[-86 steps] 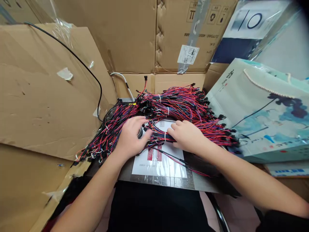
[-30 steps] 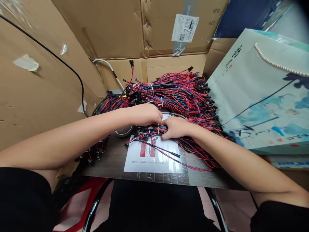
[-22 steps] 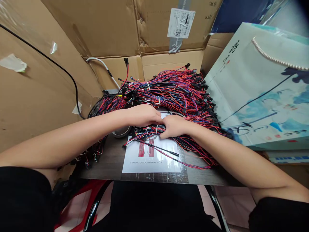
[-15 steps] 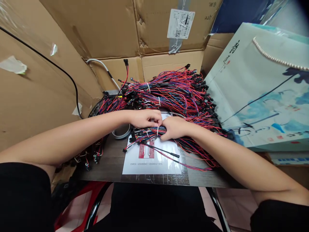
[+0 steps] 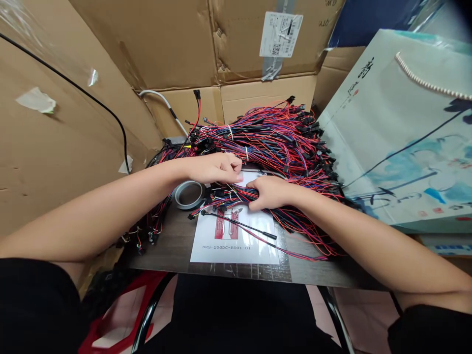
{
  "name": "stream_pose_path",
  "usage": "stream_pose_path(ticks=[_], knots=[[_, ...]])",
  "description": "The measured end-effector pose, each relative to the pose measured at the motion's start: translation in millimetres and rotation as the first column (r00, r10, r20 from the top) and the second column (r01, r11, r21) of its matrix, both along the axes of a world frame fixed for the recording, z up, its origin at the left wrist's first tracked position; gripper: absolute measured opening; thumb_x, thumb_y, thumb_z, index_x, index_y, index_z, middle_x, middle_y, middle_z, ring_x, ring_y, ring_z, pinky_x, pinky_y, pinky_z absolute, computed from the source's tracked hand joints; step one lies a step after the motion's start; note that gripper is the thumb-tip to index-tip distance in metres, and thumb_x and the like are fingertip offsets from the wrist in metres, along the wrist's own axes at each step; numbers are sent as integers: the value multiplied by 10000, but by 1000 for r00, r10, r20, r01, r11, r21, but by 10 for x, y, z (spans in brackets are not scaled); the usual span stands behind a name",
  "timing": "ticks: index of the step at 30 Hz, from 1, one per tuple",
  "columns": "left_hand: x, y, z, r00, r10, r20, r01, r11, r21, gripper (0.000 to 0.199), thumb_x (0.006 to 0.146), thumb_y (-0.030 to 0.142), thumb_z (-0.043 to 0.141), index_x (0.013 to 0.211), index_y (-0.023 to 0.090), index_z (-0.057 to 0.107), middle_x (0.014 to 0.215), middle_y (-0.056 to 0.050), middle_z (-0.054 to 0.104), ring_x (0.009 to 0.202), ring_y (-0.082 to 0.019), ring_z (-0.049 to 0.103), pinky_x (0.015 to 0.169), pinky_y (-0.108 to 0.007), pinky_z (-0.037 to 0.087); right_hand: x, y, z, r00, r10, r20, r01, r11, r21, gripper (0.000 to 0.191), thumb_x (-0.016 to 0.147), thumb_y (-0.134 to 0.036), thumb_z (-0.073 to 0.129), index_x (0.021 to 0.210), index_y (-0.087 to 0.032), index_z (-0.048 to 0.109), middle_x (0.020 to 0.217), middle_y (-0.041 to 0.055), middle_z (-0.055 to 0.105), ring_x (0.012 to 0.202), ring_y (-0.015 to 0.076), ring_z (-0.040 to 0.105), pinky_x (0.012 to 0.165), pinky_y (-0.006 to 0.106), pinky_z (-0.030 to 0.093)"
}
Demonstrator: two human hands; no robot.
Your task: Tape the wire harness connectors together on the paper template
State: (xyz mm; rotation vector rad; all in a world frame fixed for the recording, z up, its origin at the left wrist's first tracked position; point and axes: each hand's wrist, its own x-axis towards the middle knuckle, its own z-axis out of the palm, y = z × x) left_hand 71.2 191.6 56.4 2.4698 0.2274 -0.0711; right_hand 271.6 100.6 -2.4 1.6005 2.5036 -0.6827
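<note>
My right hand [image 5: 271, 192] is wrapped round a bundle of thin wires [image 5: 239, 194], mostly red, blue and black, that lies over a printed sheet [image 5: 236, 253]. Just above the bundle is my left hand [image 5: 217, 168], with curled fingers and thumb pressed together; whatever they pinch is too small to make out. A thin white tie [image 5: 235, 197] crosses the bundle between the two hands. Black connectors crowd the bundle's left end. In front of it, a loose cable with a black sleeve [image 5: 270, 235] lies across the sheet.
Behind my hands is a large heap of tied wire bundles [image 5: 269, 132]. A roll of tape [image 5: 189, 194] lies beside my left forearm, and more wires [image 5: 142, 233] hang at the table's left. Cardboard [image 5: 177, 44] walls the back and left; a pale paper bag [image 5: 405, 137] stands right.
My left hand has lifted slightly up and left off the bundle. The white tie, upright before, now slants. My right hand keeps its grip, and the view has shifted a little.
</note>
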Motion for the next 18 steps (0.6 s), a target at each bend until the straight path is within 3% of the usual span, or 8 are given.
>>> stream_pose_path(ticks=[4,9,14,18], knots=[[-241,-98,132,989,93,120,-114,975,190,560,970,487,457,524,156,527,820,-46,571,835,-165,468,827,-323,364,54,20,-18,993,-6,-118,1,999,-40,408,678,-532,636,936,-221,693,763,8,661,651,159,568,587,262,371],[-441,-397,172,966,152,209,-218,913,345,537,961,475,497,538,170,623,891,-52,588,910,-180,476,905,-358,356,65,83,-13,980,32,-198,-40,999,-35,365,699,-457,636,979,-234,711,746,-12,653,651,142,552,610,254,375],[-234,-885,122,981,111,157,-180,812,556,439,919,498,572,630,202,721,1010,-71,621,1054,-248,475,941,-413,363,27,124,-39,979,52,-196,-59,998,-30,370,724,-465,645,1003,-234,722,796,-1,676,678,147,564,641,255,385],[85,-1201,-152,987,87,133,-156,680,716,404,876,521,624,714,169,739,1005,-93,659,1072,-290,493,944,-457,351,38,201,-104,965,91,-247,-107,993,-55,330,733,-453,644,950,-217,722,859,4,690,736,156,570,710,262,409]])
